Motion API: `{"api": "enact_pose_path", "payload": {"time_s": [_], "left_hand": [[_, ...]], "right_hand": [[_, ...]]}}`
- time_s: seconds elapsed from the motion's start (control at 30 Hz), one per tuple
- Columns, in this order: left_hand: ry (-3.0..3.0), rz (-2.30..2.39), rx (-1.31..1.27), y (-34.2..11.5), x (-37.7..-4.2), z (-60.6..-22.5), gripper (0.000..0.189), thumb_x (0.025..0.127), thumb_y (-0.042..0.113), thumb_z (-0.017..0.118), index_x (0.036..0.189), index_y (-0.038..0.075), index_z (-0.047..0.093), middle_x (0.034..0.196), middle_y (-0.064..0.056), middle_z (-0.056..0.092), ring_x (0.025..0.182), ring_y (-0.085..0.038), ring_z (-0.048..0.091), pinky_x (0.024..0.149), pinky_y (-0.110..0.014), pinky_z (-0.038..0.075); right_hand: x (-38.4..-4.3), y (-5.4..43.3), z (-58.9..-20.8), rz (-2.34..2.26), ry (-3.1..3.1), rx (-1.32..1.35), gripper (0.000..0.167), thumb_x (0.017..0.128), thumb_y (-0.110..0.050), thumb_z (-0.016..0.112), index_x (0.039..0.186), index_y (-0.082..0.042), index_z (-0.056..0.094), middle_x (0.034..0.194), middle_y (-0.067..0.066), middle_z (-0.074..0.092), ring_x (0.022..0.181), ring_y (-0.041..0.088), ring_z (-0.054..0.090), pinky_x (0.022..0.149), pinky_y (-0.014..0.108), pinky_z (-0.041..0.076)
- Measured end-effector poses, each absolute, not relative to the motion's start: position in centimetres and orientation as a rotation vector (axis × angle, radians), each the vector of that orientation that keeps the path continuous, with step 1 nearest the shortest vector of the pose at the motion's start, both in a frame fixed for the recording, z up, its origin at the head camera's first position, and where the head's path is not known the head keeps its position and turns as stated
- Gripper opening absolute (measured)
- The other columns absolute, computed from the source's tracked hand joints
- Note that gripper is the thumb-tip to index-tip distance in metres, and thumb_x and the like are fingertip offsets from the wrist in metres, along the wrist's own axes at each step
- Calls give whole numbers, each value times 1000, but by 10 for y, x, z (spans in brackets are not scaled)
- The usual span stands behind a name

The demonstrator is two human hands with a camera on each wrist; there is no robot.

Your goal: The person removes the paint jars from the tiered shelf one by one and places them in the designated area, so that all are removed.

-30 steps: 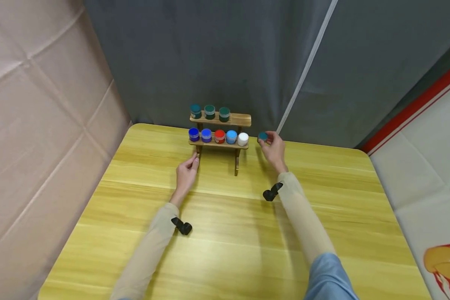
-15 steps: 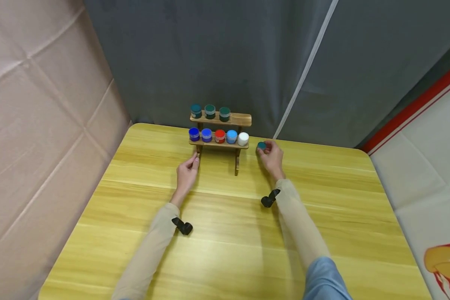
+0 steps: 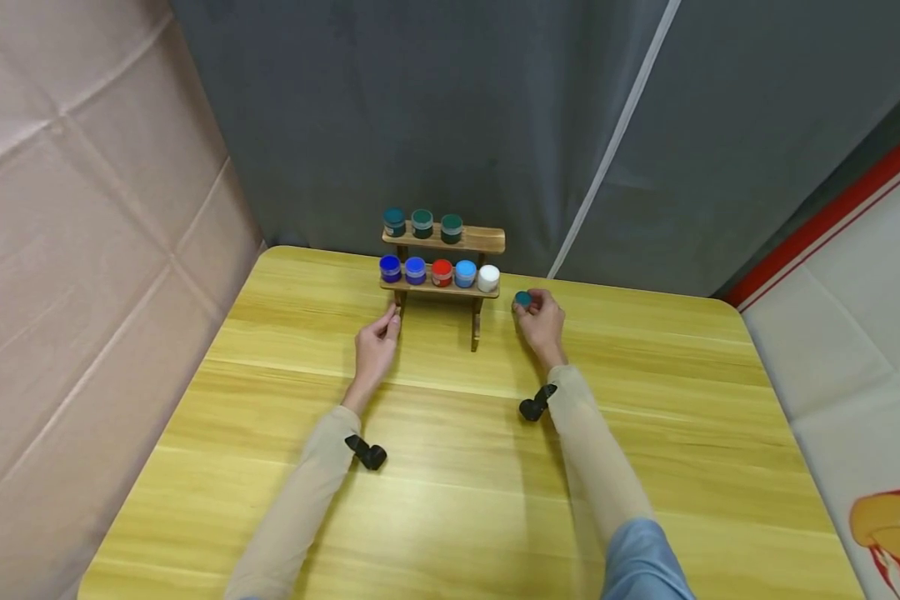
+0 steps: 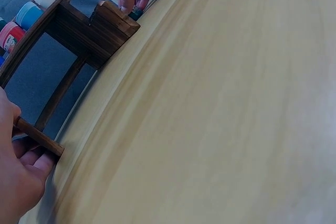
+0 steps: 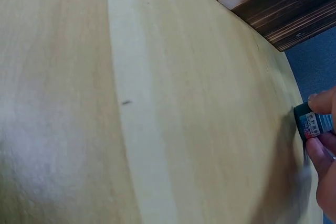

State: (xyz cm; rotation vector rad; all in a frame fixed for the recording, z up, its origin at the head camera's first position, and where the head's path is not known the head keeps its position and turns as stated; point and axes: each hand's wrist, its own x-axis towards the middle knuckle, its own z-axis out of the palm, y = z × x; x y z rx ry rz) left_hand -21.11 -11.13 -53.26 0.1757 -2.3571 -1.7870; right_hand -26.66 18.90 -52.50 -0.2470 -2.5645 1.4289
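Note:
A small two-tier wooden rack [image 3: 450,285] stands near the back of the table. My left hand [image 3: 375,348] grips its left leg; the left wrist view shows the fingers and thumb around that dark wooden leg [image 4: 39,136]. To the right of the rack, my right hand [image 3: 543,327] pinches a small teal paint jar [image 3: 523,298] between thumb and fingers. In the right wrist view, the jar [image 5: 312,121] shows a printed label and is right at the table surface. On the rack's lower tier are several paint jars, among them a red one [image 3: 442,273] and a white one [image 3: 488,278].
Three green-teal jars, one in the middle [image 3: 422,223], sit on the upper tier, whose right end [image 3: 487,240] is bare wood. A dark grey curtain [image 3: 390,108] hangs behind the wooden table [image 3: 450,467]. Light panels flank both sides.
My right hand has come down and slightly toward me with the teal jar, to the table beside the rack. The left hand keeps its grip on the rack leg.

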Motion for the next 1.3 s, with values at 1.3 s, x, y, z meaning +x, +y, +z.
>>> {"api": "enact_pose_path", "payload": {"time_s": [1.3], "left_hand": [[-2341,-1769,171,-111,-213,-535,37,109,20,61,142,6,64,140,-19,66,125,-36,70,104,-47,59]], "right_hand": [[-301,172,-402,1379,-2348,-24,38,102,-20,71,131,3,64,130,21,70,120,32,68,110,39,57]]}}
